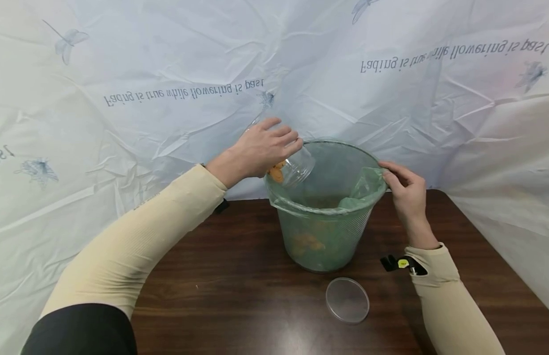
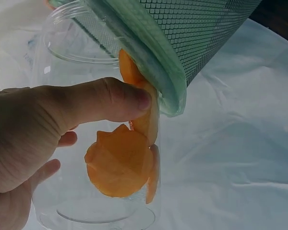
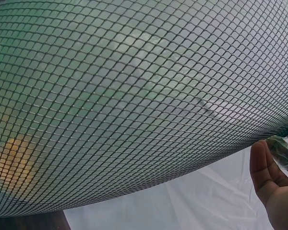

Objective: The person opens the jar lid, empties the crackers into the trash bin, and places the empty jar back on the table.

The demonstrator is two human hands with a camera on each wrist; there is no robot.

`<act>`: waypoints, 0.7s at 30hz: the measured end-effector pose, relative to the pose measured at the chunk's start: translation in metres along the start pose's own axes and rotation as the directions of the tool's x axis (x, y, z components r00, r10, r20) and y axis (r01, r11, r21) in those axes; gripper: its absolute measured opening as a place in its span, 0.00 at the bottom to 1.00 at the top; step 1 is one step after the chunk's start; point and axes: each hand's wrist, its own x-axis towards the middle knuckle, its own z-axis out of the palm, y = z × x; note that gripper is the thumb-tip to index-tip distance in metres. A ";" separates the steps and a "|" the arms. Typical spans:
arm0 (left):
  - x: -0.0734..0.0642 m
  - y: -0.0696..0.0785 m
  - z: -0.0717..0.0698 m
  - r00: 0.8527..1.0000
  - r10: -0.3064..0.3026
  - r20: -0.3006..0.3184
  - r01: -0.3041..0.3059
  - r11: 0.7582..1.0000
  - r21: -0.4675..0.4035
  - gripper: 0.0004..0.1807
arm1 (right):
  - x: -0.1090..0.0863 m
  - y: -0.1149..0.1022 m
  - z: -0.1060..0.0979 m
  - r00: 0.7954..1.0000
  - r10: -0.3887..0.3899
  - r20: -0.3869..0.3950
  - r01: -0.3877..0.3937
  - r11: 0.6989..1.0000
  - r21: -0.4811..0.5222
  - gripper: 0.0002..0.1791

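My left hand point(image 1: 267, 148) grips a clear plastic jar point(image 2: 101, 158), tilted with its mouth over the left rim of a mesh wastebasket point(image 1: 363, 229). Inside the jar lie several orange pieces point(image 2: 117, 165), one with a scalloped edge; the left thumb presses the jar wall over them. A thin green bag point(image 1: 367, 185) lines the basket and folds over its rim. At the right rim, my right hand point(image 1: 407, 190) pinches the bag's edge between thumb and fingers. Blurred orange pieces point(image 1: 307, 242) show through the basket's lower wall.
A round clear lid point(image 1: 347, 300) lies on the dark wooden table point(image 1: 238, 305) in front of the basket. White printed sheeting point(image 1: 185, 59) hangs behind the table and along both sides. A small black device with a yellow label point(image 1: 403, 264) sits at my right wrist.
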 end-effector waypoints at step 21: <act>0.000 0.004 0.012 0.977 0.063 -0.203 -0.042 0.993 0.107 0.28 | 0.000 0.000 -0.001 1.000 -0.005 0.007 0.005 1.000 0.004 0.15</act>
